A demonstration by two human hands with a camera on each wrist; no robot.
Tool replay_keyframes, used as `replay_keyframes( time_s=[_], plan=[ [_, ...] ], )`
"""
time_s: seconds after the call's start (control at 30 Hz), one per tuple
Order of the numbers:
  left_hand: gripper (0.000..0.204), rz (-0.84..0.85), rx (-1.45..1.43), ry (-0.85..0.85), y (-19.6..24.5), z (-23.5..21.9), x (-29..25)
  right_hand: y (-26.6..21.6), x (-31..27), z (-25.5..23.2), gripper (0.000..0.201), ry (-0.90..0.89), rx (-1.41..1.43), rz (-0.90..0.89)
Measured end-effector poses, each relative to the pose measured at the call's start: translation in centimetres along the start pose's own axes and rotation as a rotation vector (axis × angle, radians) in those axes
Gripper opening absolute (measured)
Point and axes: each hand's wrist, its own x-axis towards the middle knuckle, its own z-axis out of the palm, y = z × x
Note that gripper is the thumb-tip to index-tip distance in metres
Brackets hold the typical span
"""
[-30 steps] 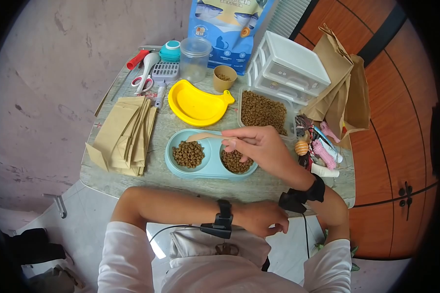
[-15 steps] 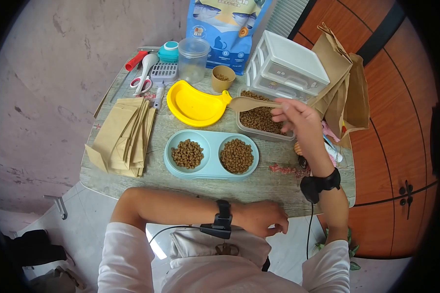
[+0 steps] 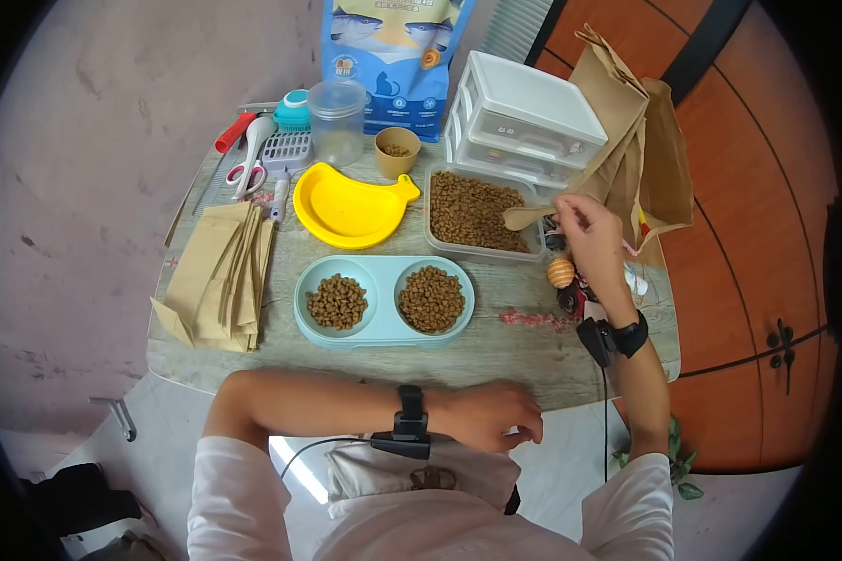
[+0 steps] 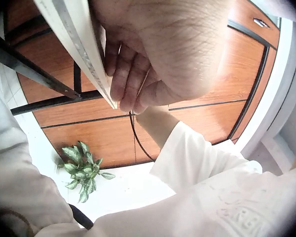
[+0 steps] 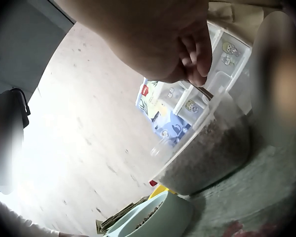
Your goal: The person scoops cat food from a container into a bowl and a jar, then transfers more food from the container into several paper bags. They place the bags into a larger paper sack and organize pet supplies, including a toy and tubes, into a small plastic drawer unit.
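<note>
My right hand [image 3: 594, 238] pinches the handle of a wooden spoon [image 3: 526, 217], whose bowl is at the kibble [image 3: 477, 208] in a clear plastic container [image 3: 482, 252]. In the right wrist view, this hand's fingers hang over the container's rim. My left hand [image 3: 494, 417] lies at the table's front edge, fingers loosely bent and holding nothing; the left wrist view has it beside the tabletop edge [image 4: 91, 54]. A pale blue double pet bowl [image 3: 381, 301] stands left of the container, kibble heaped in both of its hollows.
A yellow banana-shaped dish [image 3: 351, 208], tan cup of kibble [image 3: 398, 159] and lidded clear jar [image 3: 337, 126] stand behind the bowl. Paper bags [image 3: 217, 276] lie left. A blue food bag [image 3: 393, 75] and white drawer unit [image 3: 524, 117] stand at the back, pet toys [image 3: 563, 273] right.
My right hand has carried the spoon from over the double bowl rightward to the kibble container and lowered it there. The left hand stays put. The head view has shifted slightly.
</note>
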Motion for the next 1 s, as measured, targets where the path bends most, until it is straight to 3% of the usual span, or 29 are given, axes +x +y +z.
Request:
replay_keyframes(
  time_s=[0.1, 0.17, 0.27, 0.43, 0.53, 0.77, 0.83, 1.0],
  plan=[
    [0.018, -0.001, -0.007, 0.001, 0.1, -0.2, 0.0, -0.2, 0.1, 0.7, 0.020, -0.076, 0.090, 0.076],
    [0.018, -0.002, -0.010, -0.003, 0.2, -0.3, 0.0, 1.1, 0.7, 1.3, 0.020, -0.172, 0.247, 0.283],
    [0.018, 0.009, -0.036, 0.008, 0.2, -0.4, 0.0, 2.7, 0.9, 1.6, 0.020, -0.208, 0.441, 0.380],
    [0.022, -0.104, -0.344, 0.012, 0.0, -0.7, 0.3, 3.3, 0.9, 2.0, 0.020, -0.209, 0.613, 0.451],
    [0.023, -0.119, -0.361, -0.005, 0.3, -1.1, 0.5, 2.8, 0.7, 2.0, 0.020, -0.184, 0.662, 0.485],
    [0.021, -0.122, -0.353, -0.003, 0.3, -1.1, 0.5, 2.8, 0.4, 1.9, 0.021, -0.174, 0.739, 0.543],
    [0.018, -0.016, -0.173, 0.002, 0.1, -0.8, 0.4, 3.2, 0.4, 1.8, 0.022, -0.170, 0.769, 0.551],
    [0.016, -0.005, -0.091, 0.008, 0.0, -0.4, 0.1, 2.8, 0.7, 1.6, 0.022, -0.170, 0.846, 0.548]
  ],
)
